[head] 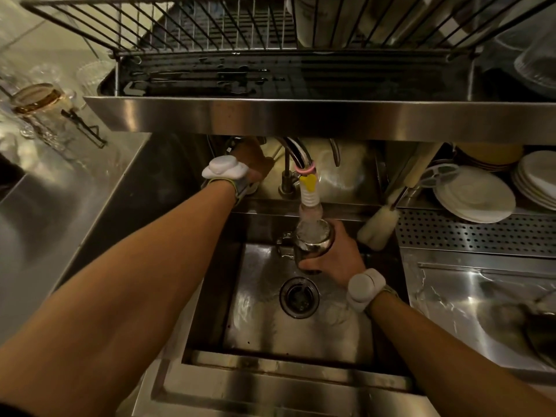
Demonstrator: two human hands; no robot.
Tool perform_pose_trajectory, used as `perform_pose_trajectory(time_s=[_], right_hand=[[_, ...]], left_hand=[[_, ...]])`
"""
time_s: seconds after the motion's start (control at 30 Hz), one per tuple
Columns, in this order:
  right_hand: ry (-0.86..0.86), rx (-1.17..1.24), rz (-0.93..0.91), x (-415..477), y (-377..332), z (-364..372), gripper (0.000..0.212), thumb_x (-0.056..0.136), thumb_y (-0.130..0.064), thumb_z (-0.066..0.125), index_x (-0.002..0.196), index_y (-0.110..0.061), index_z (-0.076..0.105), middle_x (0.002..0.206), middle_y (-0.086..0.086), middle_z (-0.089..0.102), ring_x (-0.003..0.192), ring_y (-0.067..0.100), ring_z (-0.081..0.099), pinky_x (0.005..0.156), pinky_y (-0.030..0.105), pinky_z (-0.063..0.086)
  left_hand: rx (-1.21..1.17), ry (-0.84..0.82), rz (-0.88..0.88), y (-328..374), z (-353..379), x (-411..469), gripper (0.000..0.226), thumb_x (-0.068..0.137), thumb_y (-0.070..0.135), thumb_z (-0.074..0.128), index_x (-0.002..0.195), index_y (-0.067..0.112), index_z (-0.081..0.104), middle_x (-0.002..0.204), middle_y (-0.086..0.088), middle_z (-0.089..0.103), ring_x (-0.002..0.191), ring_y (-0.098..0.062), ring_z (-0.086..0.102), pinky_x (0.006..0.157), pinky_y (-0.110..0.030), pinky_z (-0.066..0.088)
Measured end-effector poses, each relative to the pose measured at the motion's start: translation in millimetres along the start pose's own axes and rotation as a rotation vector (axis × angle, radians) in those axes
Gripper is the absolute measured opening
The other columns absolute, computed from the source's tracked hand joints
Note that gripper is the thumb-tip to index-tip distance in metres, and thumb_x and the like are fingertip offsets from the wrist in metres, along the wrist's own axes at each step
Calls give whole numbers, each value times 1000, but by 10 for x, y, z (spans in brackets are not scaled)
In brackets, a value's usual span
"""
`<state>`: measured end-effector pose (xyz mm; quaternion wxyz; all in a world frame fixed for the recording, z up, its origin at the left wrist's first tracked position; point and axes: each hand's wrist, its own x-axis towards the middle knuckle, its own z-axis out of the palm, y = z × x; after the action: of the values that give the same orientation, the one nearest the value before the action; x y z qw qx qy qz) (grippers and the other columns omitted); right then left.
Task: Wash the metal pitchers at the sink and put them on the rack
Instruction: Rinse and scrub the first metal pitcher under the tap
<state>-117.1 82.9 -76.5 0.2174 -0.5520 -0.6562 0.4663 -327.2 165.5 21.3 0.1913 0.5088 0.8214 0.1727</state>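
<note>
My right hand (338,257) grips a small shiny metal pitcher (313,240) over the steel sink (301,326), its mouth right under the tap's white and yellow nozzle (310,192). Water runs into the pitcher. My left hand (254,162) reaches back under the shelf, to the left of the tap, where its fingers are partly hidden; I cannot tell what they touch. The wire rack (210,28) hangs above the sink over a wet drip tray (270,112).
A white bottle brush (380,222) leans at the sink's back right. Stacked white plates (475,194) sit on a perforated shelf at right. Glass jars (39,99) stand on the left counter. A drain (298,297) lies mid-basin.
</note>
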Motion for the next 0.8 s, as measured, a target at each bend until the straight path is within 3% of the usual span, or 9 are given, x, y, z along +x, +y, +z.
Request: perform_pose_trajectory(time_s=[0.17, 0.33, 0.47, 0.63, 0.73, 0.8], right_hand=[[1, 2, 18, 24, -4, 9, 106, 51, -16, 92, 139, -16, 33, 127, 0, 58, 104, 6, 51, 87, 17, 39], [6, 37, 21, 24, 20, 27, 104, 50, -13, 92, 137, -16, 36, 126, 1, 59, 112, 14, 57, 90, 19, 42], [-5, 38, 24, 19, 21, 47, 105, 50, -13, 92, 138, -15, 35, 127, 1, 58, 115, 16, 56, 94, 22, 43], [-4, 20, 32, 11, 10, 17, 102, 51, -12, 92, 136, -14, 36, 126, 3, 58, 115, 16, 55, 92, 21, 42], [14, -40, 55, -17, 19, 0, 100, 49, -17, 93, 132, -12, 37, 122, 2, 60, 112, 17, 57, 88, 20, 43], [49, -49, 86, -38, 40, 9, 98, 48, -21, 93, 128, -9, 38, 120, 4, 61, 111, 19, 58, 86, 21, 43]], left_hand=[[-13, 92, 25, -29, 102, -28, 42, 88, 23, 56, 125, 6, 50, 122, -17, 59, 112, -36, 56, 92, -37, 44], [-67, 194, 87, -62, 184, -71, 34, 83, 16, 56, 115, 11, 50, 102, -10, 60, 96, -32, 59, 72, -31, 36], [-46, 122, 104, -87, 157, -75, 35, 86, 16, 55, 119, 14, 45, 94, -4, 51, 93, -31, 59, 71, -29, 34], [-149, 118, 50, -190, 245, -220, 74, 86, 23, 58, 147, 15, 17, 115, -16, 63, 103, -34, 61, 84, -37, 48], [-239, 147, -14, -349, 458, -520, 44, 89, 29, 55, 128, 12, 46, 111, -15, 66, 102, -33, 63, 85, -38, 49], [-263, -27, -62, -440, 663, -776, 31, 93, 38, 50, 104, 12, 62, 102, -15, 70, 98, -32, 66, 84, -37, 52]])
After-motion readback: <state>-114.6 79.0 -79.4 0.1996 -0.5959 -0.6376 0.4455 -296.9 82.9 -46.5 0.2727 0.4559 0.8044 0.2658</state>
